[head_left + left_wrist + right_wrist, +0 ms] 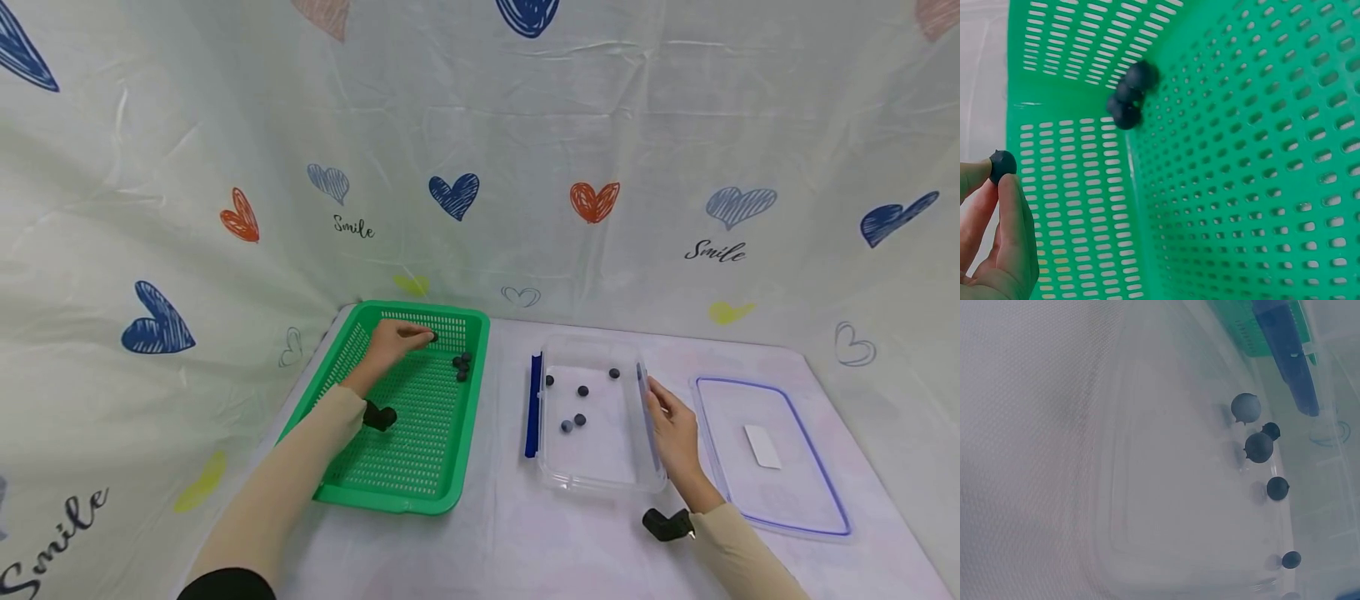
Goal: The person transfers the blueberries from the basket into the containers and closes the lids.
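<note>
In the head view my left hand [384, 352] is over the far part of a green perforated basket [477, 379]. Its thumb and fingertips pinch one dark blueberry [1004, 167], clear in the left wrist view. Several more blueberries [1126, 116] are bunched at the basket's side. On the right, my right hand [678, 432] holds the right side of a clear plastic container [622, 450]. Several blueberries [582, 391] lie spread inside it, one paler than the others [1246, 407]. The right wrist view does not show the right hand's fingers.
A clear lid with a blue seal [787, 492] lies right of the container, bearing a white rectangular piece [762, 447]. A blue latch flap [533, 408] sticks out at the container's left side. Behind the white table [502, 517] hangs a heart-printed curtain [525, 142].
</note>
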Tool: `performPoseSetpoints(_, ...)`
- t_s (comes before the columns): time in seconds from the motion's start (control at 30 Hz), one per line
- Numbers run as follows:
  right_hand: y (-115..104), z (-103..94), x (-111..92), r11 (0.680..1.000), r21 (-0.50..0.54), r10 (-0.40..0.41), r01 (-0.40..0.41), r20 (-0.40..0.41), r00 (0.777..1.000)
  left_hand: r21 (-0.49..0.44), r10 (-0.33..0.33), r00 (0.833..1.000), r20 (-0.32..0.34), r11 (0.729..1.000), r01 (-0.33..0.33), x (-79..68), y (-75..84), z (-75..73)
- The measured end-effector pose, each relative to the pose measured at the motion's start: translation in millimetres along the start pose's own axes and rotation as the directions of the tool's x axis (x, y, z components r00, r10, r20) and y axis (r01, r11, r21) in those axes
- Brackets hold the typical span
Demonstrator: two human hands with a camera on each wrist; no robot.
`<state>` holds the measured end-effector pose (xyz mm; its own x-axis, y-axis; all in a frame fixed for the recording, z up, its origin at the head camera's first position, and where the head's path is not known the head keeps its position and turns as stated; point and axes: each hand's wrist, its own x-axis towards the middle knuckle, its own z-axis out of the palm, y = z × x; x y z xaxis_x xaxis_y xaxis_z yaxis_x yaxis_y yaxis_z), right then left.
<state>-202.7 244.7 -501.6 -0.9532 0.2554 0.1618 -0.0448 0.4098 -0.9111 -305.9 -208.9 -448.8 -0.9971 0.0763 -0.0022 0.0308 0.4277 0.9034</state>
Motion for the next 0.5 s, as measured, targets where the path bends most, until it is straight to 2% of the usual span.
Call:
performPoseSetpoints(0.37, 0, -1.1, 1, 1.000, 0.005, 0.007, -0.007, 0.009, 1.000, -0.061, -0.034, 0.999, -0.008, 0.998, 0.034, -6.2, 17.6, -0.4)
performPoseSetpoints(0.5, -1, -1.6, 1, 1.000, 0.018, 0.015, -0.015, 0.019, 1.000, -0.066, -0.018, 1.000, 0.025, 0.998, 0.020, -7.6, 26.1, 2.0)
